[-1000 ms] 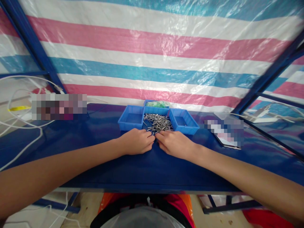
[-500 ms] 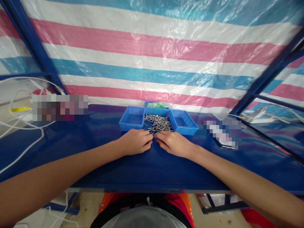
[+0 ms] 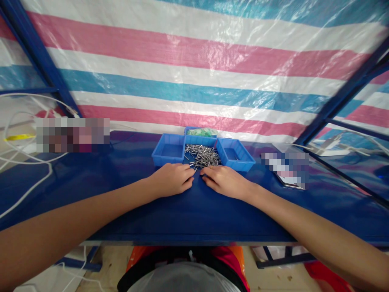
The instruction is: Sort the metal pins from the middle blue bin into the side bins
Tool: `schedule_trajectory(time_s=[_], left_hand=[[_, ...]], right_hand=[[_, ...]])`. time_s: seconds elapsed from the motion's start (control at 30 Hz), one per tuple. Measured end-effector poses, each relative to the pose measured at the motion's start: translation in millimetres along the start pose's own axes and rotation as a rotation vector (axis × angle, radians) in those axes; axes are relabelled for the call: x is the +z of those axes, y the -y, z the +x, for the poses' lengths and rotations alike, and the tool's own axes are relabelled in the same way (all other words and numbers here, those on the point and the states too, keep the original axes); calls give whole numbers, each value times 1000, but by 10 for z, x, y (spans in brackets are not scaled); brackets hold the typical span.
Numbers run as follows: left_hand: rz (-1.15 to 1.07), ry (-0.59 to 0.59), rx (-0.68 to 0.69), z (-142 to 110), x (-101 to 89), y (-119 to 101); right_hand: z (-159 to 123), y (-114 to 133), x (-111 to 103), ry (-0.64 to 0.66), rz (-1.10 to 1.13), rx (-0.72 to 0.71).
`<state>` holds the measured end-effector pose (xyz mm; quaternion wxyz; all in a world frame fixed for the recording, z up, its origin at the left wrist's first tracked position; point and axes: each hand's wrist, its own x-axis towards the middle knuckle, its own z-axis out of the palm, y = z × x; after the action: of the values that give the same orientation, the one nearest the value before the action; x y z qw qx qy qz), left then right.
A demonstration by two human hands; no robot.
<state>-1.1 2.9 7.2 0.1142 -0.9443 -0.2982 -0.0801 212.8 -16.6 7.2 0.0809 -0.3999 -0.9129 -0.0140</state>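
Observation:
A heap of thin silvery metal pins [image 3: 204,155], looking like rivets, lies between blue plastic bins at the middle of the table. My left hand [image 3: 175,179] rests at the heap's near left edge, fingers curled and drawn together. A pin shows close to its fingertips, but whether they grip one is hidden. My right hand [image 3: 225,181] is at the near right edge with bent fingers pointing inward. Its fingertips are partly covered, so anything in them is too small to name. A narrow gap separates the two hands.
A left blue bin [image 3: 169,151] and a right blue bin [image 3: 236,154] flank the heap; a few pins lie in the right one. Behind stands a bin with a green-tinted bag [image 3: 201,132]. A phone-like object [image 3: 290,178] lies right, white cables [image 3: 45,178] left.
My hands have moved slightly apart from near touching at the fingertips. The bins stay in place; the view has shifted a little.

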Motion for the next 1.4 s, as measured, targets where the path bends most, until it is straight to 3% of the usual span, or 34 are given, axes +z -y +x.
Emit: schedule_trajectory(time_s=[0.57,1.17,1.4], left_hand=[[22,-15,31,5,-2,23],[13,-31,32,0,4,32],[2,-29,16,-1,-3,22]], right_hand=[[-33,36,-78,-9,-83,6],[-61,-68,-150,-40,77,60],[-75,-91,-175,-32,153,0]])
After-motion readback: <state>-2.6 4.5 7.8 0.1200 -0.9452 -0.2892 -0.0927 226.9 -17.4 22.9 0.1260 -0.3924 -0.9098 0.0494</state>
